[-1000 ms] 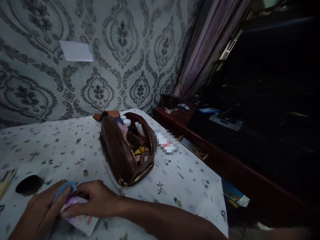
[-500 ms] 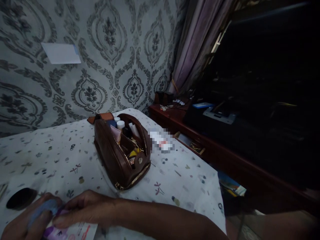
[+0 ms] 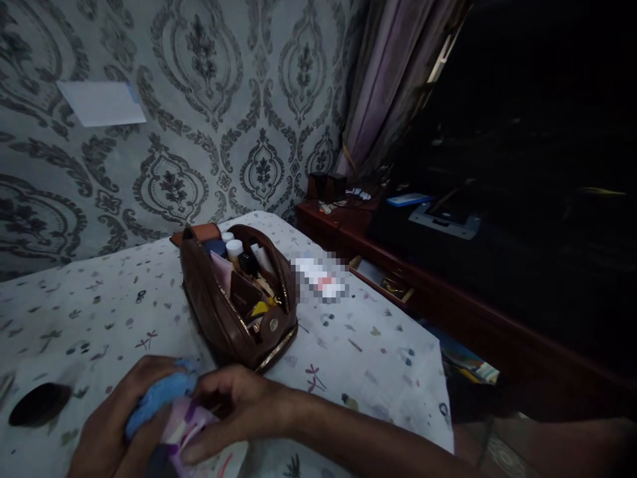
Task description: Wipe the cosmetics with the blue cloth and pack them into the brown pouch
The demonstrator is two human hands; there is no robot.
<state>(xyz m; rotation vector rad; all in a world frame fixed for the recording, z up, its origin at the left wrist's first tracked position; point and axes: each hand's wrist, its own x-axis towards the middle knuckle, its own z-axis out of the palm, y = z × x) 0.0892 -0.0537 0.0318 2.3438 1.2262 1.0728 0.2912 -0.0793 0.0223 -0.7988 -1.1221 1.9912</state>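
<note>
At the bottom of the head view, my left hand [image 3: 112,418] is closed around a crumpled, soft blue bundle [image 3: 162,398]. My right hand [image 3: 249,405] pinches a purple-and-white packet [image 3: 186,425], which is pressed up against the bundle; its lower part runs behind my fingers. Just beyond both hands stands a brown leather toiletry bag [image 3: 202,309], unzipped and gaping. Inside it are white-capped bottles [image 3: 234,249], a pink flat item [image 3: 221,272] and something yellow [image 3: 261,307].
A dark oval object [image 3: 40,403] lies on the patterned sheet [image 3: 114,325] at left. Behind the bag is an orange-brown leather piece [image 3: 199,232]. On the right stands a reddish wooden desk [image 3: 343,232] with an open drawer [image 3: 381,279]. A blurred-out white item [image 3: 321,275] lies near the sheet's edge.
Both hands have moved right and slightly up, closer to the bag, carrying the blue bundle and the packet. More of the blue bundle shows. The view has shifted slightly.
</note>
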